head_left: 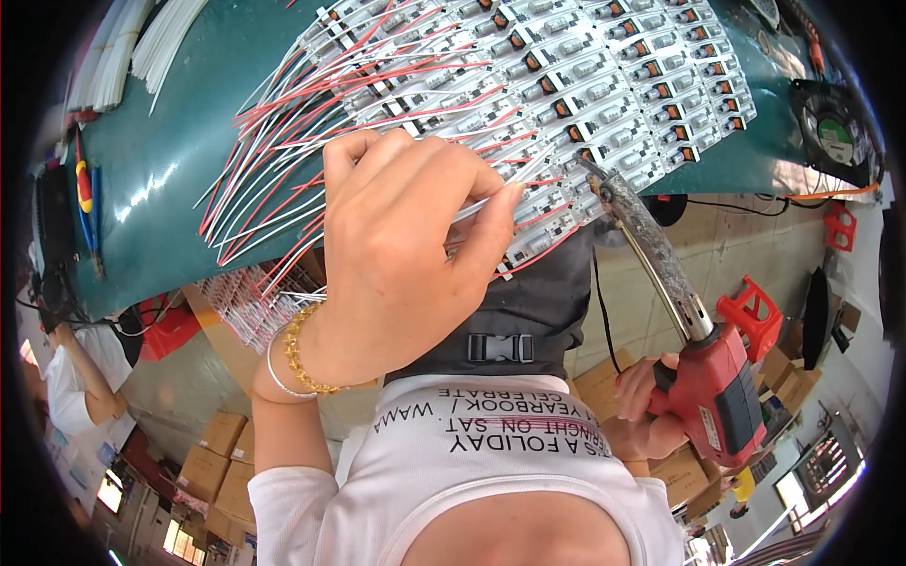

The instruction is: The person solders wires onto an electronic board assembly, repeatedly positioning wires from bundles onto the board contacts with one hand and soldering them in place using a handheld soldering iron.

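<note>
Pinching a thin white wire (469, 209) between the thumb and forefinger of the left hand (406, 236), near the middle of the head view, and curling the other fingers inward. Wrapping the right hand (653, 436) around the red and black handle of a soldering gun (696, 325), between three and five o'clock in the view. Slanting the gun's long axis from five o'clock up to eleven, with the handle toward five and the tip pointing toward eleven, at an orange and black component (587, 151) on a sheet of circuit boards (604, 92). Seeing too little to tell of any contact between tip and component. Angling the pinched wire from about eight toward two o'clock, on the gun tip's nine-to-eight o'clock side.

Spreading the sheet across twelve to one o'clock on a green work surface (160, 226), and aligning each narrow board's long axis roughly from eight to two. Trailing red and white wires (283, 108) from the boards toward nine and eight o'clock, then bending some down toward seven. Resting white strips (170, 47) at ten o'clock and a black fan (833, 132) at two. Wearing a yellow bracelet (300, 354) on the left wrist. Standing a red stool (755, 307) on the floor at three.
</note>
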The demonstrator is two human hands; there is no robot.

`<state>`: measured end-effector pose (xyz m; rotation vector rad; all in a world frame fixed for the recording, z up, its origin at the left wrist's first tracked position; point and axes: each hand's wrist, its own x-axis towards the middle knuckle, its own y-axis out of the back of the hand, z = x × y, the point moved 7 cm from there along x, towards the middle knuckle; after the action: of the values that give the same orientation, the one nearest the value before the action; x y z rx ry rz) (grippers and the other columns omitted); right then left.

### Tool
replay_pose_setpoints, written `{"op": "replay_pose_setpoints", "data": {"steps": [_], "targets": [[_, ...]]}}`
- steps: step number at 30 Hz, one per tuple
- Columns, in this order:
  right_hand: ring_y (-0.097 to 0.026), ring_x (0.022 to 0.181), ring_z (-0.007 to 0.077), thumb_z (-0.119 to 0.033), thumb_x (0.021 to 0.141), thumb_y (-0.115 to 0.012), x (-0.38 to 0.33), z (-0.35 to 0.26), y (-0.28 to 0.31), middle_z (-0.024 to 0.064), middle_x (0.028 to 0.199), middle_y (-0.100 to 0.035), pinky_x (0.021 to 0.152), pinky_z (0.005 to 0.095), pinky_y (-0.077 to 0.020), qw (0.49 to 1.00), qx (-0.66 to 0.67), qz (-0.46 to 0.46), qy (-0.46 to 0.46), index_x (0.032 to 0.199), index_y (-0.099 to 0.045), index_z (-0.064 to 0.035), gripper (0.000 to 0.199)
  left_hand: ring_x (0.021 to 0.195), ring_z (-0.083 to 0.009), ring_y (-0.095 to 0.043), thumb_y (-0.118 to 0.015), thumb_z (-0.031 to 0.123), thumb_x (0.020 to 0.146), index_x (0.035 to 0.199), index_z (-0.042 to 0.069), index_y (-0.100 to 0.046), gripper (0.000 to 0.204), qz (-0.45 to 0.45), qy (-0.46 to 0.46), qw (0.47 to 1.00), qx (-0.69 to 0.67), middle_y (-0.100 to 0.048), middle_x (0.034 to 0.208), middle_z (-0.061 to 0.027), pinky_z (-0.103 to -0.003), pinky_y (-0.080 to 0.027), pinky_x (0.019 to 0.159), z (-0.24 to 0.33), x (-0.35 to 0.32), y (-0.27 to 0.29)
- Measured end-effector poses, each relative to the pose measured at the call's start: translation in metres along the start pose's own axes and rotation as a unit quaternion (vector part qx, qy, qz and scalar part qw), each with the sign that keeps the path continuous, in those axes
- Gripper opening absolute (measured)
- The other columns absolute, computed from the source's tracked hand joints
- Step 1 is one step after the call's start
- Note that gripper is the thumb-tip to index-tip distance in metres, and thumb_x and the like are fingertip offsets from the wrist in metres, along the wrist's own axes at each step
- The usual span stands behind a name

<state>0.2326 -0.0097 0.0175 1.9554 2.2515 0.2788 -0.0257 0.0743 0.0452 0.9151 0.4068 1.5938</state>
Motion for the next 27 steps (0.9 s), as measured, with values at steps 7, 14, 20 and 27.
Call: {"op": "replay_pose_setpoints", "data": {"steps": [7, 14, 20, 27], "targets": [[-0.043, 0.040, 0.0101, -0.063, 0.083, -0.053, 0.012, -0.012, -0.013, -0.0029, 0.049, -0.045, 0.044, 0.0240, -0.0374, 0.991, 0.128, 0.025, -0.020, 0.125, -0.041, 0.0058, 0.081, 0.056, -0.0167, -0.046, -0.072, 0.001, 0.071, 0.070, 0.006, -0.060, 0.013, -0.012, 0.007, 1.000, -0.006, -0.053, 0.059, -0.0011, -0.032, -0.036, 0.074, 0.001, 0.002, 0.002], [-0.044, 0.041, 0.0108, -0.064, 0.082, -0.053, 0.000, -0.003, 0.007, -0.0028, 0.050, -0.046, 0.045, 0.0250, -0.0380, 0.990, 0.144, 0.003, 0.001, 0.125, -0.042, 0.0031, 0.080, 0.056, -0.0147, -0.049, -0.072, -0.002, 0.070, 0.072, 0.004, -0.064, 0.010, 0.052, -0.025, 0.997, -0.050, -0.056, 0.061, -0.0008, -0.034, -0.036, 0.077, 0.012, -0.001, 0.020], [-0.044, 0.041, 0.0111, -0.064, 0.082, -0.053, -0.004, -0.001, 0.007, -0.0026, 0.050, -0.046, 0.045, 0.0257, -0.0384, 0.988, 0.144, -0.047, -0.019, 0.124, -0.042, 0.0017, 0.079, 0.060, -0.0165, -0.050, -0.074, -0.001, 0.068, 0.069, 0.006, -0.064, 0.012, 0.003, -0.002, 1.000, -0.026, -0.056, 0.062, -0.0013, -0.031, -0.035, 0.073, 0.009, -0.007, -0.001], [-0.045, 0.042, 0.0116, -0.064, 0.080, -0.054, -0.005, -0.006, -0.002, -0.0023, 0.050, -0.046, 0.046, 0.0269, -0.0390, 0.987, 0.137, -0.076, -0.025, 0.119, -0.045, -0.0009, 0.075, 0.060, -0.0177, -0.049, -0.074, 0.000, 0.067, 0.068, 0.006, -0.063, 0.013, -0.006, -0.004, 0.999, -0.032, -0.056, 0.062, -0.0016, -0.031, -0.034, 0.072, 0.009, -0.004, -0.004]]}}
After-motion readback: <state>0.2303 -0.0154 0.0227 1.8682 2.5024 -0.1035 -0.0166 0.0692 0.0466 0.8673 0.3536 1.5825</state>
